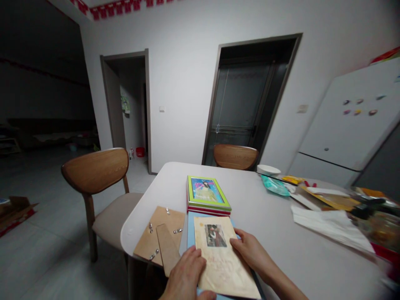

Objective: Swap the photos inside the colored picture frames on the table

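Observation:
A yellowed paper sheet (pixel 223 260) with a small photo (pixel 215 235) stuck on it lies over a light blue frame (pixel 190 229) at the near edge of the white table (pixel 268 212). My left hand (pixel 186 277) rests on the sheet's left edge, fingers flat and together. My right hand (pixel 253 252) lies on its right edge, fingers curled over the border. A brown frame backing board (pixel 161 239) with metal clips and a stand lies to the left. Behind the sheet sits a stack of picture frames (pixel 206 196), the top one green with a picture.
Two wooden chairs stand by the table, one at the left (pixel 100 183) and one at the far side (pixel 236 156). On the right lie white paper (pixel 331 225), a teal packet (pixel 275 186), a white bowl (pixel 268 169) and clutter. A white fridge (pixel 350 125) stands behind.

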`<move>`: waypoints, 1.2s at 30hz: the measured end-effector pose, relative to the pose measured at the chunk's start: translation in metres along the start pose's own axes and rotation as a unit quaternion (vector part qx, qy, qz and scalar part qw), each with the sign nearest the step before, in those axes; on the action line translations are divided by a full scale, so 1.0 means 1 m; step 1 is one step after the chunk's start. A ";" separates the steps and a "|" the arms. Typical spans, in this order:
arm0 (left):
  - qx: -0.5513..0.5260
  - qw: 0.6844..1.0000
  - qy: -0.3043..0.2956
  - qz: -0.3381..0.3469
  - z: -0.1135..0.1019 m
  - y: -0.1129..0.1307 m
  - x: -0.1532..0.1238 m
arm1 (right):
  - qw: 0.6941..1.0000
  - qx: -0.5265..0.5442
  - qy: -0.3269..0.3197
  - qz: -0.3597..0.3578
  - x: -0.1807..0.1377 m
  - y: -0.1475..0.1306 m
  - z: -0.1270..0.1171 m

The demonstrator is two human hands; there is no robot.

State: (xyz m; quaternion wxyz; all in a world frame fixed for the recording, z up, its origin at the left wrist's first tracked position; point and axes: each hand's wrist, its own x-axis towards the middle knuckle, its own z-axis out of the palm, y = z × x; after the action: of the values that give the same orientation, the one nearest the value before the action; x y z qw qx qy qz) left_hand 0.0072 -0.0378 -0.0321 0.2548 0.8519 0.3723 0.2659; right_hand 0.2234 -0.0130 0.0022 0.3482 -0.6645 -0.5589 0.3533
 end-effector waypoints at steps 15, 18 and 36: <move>0.047 0.996 -0.071 0.034 -0.008 0.019 0.008 | 0.966 -0.246 0.054 -0.054 0.003 0.007 -0.002; 0.064 0.995 -0.073 0.039 -0.005 0.021 0.010 | 0.940 -0.333 0.065 -0.041 -0.002 0.005 0.000; 0.095 0.985 -0.142 0.003 -0.024 0.010 0.002 | 0.888 -0.451 0.081 -0.034 -0.004 0.005 0.011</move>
State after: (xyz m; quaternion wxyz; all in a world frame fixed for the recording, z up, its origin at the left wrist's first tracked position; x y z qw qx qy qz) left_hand -0.0019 -0.0363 -0.0073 0.2225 0.9025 0.3530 0.1067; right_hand 0.2162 -0.0165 -0.0072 0.0668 -0.7569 -0.6501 -0.0043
